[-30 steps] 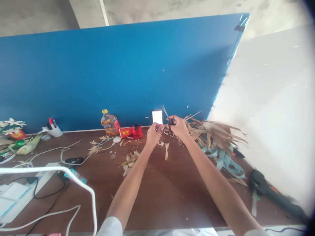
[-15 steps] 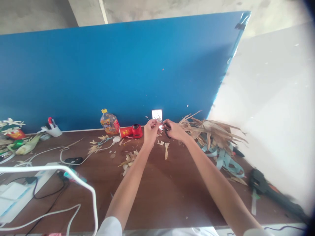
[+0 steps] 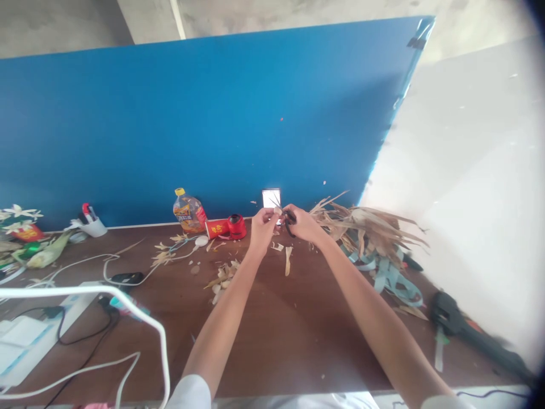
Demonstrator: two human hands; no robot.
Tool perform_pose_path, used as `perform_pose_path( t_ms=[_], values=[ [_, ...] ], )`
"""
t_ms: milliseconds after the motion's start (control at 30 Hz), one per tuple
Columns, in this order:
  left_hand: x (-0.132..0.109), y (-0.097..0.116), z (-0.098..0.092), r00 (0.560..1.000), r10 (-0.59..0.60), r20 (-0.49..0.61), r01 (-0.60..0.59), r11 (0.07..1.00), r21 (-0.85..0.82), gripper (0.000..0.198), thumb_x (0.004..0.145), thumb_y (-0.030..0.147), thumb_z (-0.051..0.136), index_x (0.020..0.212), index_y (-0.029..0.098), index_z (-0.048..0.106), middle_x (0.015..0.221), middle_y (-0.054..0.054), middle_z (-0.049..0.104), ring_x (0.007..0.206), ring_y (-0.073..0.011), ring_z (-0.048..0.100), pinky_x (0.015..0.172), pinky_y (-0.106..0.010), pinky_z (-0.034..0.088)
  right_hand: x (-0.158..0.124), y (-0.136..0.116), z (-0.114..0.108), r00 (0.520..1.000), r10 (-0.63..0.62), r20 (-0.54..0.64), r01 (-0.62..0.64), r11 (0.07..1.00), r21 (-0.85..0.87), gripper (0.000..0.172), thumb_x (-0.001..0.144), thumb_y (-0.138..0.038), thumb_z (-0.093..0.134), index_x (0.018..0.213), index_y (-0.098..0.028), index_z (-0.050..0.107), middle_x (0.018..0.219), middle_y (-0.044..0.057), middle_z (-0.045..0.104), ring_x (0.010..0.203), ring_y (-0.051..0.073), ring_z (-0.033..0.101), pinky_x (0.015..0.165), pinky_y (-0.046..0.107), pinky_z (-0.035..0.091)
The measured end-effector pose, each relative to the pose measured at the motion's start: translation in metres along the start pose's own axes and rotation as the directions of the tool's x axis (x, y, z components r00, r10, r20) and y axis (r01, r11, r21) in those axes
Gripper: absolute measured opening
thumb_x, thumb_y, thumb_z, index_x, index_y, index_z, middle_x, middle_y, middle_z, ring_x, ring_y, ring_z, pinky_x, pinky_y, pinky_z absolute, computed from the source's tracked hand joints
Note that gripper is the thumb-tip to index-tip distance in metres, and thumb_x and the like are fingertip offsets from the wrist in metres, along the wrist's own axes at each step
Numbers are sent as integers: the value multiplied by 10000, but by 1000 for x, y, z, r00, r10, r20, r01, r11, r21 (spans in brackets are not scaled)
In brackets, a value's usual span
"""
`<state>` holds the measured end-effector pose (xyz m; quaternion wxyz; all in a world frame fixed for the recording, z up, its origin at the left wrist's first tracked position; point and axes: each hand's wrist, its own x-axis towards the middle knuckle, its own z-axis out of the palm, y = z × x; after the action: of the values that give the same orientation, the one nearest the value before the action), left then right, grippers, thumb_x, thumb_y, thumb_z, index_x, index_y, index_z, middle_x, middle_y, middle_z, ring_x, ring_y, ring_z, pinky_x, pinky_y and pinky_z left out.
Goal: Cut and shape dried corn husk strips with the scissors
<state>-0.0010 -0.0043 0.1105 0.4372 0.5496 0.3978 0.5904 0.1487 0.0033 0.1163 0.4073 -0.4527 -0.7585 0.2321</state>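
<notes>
You: R hand (image 3: pixel 303 224) clenched on blk-handled scissors (image 3: pixel 290 216), L hand (image 3: pixel 264 227) pinching small dry leaf piece (image 3: pixel 277 211) above wood surface (image 3: pixel 293 335); trimmed scraps (image 3: pixel 223 278) done, dry leaf pile (image 3: pixel 366 230) left at R.

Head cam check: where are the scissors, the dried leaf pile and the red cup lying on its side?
Scissors (image 3: pixel 288 226): head view, on the black handle.
Dried leaf pile (image 3: pixel 366 228): head view, on the middle of the pile.
Red cup (image 3: pixel 216 229): head view, on its side wall.

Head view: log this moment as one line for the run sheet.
left hand: pinches dried leaf scrap | right hand: holds black scissors | beside: dried leaf pile
</notes>
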Motion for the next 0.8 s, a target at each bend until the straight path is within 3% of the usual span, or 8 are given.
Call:
perform_pose_path(
  t_ms=[267, 500, 633, 800],
  values=[
    [0, 2, 0, 999, 5, -37, -5, 1000, 3, 279, 748, 401, 642, 897, 166, 618, 769, -26, 660, 481, -46, 486, 444, -168, 399, 0, -4, -2, 1000, -23, -17, 21, 995, -93, 293, 654, -213, 530, 943, -190, 571, 710, -4, 594, 631, 146, 510, 569, 242, 340],
    [1, 0, -1, 1000, 16, -27, -16, 1000, -2, 330, 766, 465, 631, 897, 163, 612, 770, -27, 650, 477, -39, 471, 427, -164, 370, -2, -9, -5, 997, 18, -72, -20, 1000, -19, 183, 707, -244, 530, 860, -185, 610, 684, 10, 631, 558, 135, 504, 515, 236, 319],
    [0, 3, -1, 999, 19, -34, -19, 1000, 10, 390, 758, 527, 625, 892, 161, 614, 746, -21, 639, 470, -41, 461, 416, -170, 353, -1, -6, -6, 986, 76, -146, -66, 995, 75, 232, 755, -317, 527, 937, -191, 596, 679, 1, 635, 527, 133, 497, 487, 233, 319],
    [0, 3, -3, 998, 10, -64, -10, 1000, -1, 380, 752, 514, 634, 896, 164, 611, 768, -23, 653, 474, -40, 460, 418, -170, 343, 0, 0, -5, 995, 33, -91, -33, 999, -9, 285, 705, -272, 570, 975, -189, 610, 715, 3, 627, 605, 145, 527, 519, 229, 339]
  ],
)
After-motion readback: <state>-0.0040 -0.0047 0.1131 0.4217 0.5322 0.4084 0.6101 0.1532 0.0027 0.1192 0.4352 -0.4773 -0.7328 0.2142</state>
